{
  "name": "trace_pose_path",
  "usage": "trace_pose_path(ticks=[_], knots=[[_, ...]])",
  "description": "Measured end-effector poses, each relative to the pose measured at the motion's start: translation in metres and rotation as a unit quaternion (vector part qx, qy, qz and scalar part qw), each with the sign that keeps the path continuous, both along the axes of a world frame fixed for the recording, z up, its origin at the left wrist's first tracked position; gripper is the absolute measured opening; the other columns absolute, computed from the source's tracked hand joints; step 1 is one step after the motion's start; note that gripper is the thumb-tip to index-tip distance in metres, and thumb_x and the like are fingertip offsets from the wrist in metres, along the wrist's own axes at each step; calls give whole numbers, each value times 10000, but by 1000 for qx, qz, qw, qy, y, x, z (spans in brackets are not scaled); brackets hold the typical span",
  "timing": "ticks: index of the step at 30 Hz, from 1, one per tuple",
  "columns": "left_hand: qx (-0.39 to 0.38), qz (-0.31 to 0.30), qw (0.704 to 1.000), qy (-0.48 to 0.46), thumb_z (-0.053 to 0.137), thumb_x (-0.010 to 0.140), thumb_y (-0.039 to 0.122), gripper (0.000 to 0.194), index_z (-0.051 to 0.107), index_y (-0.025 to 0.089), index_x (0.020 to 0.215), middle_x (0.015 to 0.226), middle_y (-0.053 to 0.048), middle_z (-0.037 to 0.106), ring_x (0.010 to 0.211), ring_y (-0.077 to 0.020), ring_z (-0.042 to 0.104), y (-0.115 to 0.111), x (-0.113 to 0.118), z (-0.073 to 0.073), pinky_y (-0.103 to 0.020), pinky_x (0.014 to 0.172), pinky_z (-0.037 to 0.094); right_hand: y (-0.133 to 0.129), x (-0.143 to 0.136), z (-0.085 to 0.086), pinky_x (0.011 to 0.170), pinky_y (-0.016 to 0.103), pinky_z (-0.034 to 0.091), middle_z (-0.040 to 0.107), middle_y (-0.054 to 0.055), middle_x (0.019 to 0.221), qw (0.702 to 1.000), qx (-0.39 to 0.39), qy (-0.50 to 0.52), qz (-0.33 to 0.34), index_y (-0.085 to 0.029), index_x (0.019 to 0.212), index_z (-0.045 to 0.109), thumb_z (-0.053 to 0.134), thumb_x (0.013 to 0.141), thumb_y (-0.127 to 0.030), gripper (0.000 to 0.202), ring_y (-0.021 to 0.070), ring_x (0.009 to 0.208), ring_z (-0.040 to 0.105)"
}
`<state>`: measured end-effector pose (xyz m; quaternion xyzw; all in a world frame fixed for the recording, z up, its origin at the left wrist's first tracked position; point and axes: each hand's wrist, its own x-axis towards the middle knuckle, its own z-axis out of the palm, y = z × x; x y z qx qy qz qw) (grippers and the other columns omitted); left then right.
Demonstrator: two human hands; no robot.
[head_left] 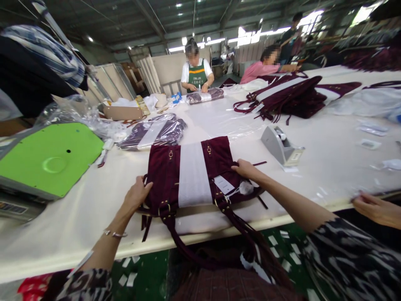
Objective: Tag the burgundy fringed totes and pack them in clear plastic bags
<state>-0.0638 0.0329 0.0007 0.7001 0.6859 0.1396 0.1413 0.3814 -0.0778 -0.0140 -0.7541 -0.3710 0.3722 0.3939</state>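
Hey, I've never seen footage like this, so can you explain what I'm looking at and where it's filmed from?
There's no machine arm here, just a person's bare hands, seen from a camera on their head facing forward and down. The left hand and right hand grip a maroon bag by its sides; a white band crosses it. Also on the table are a tape dispenser, a wrapped bag and a bag pile. The hand at far right is someone else's.

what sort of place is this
Probably a bag factory or packing workshop: a pile of maroon bags, a plastic-wrapped bag and a tape dispenser share a long worktable.
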Motion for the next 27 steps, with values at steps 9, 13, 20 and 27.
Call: trace_pose_path(ticks=[9, 13, 20, 27], knots=[[233, -142, 959, 69, 326, 979, 489, 671, 292, 96, 1522, 1631, -184, 226, 1521, -321, 159, 15, 35, 15, -512, 1222, 190, 43, -9, 27, 1234, 501, 102, 241, 134, 1634, 870, 192, -429, 148, -134, 1542, 314, 366, 1004, -472, 637, 274, 1526, 136], [7, -124, 986, 107, 225, 1008, 402, 611, 266, 99, 1536, 1630, -164, 241, 1520, -292, 184, 21, 41, -41, -552, 1200, 222, 51, -13, -24, 1221, 557, 88, 204, 83, 1649, 901, 56, -370, 221, -214, 1555, 311, 340, 1004, -526, 634, 273, 1534, 93], [3, -135, 981, 140, 355, 988, 455, 605, 375, 117, 1489, 1593, -172, 330, 1488, -322, 272, 28, 30, -26, -599, 1180, 229, 27, 22, 20, 1126, 392, 371, 567, 130, 1429, 932, 75, -262, 237, -150, 1330, 617, 509, 930, -422, 496, 275, 1343, 492], [142, -339, 930, -35, 506, 944, 299, 243, 668, 201, 1097, 1124, -73, 700, 1032, -209, 649, -43, 120, 37, -333, 962, 498, -68, 44, 43, 748, 285, 511, 756, 55, 943, 941, -30, -94, 324, -178, 1005, 734, 757, 688, -421, 400, 221, 852, 682]])
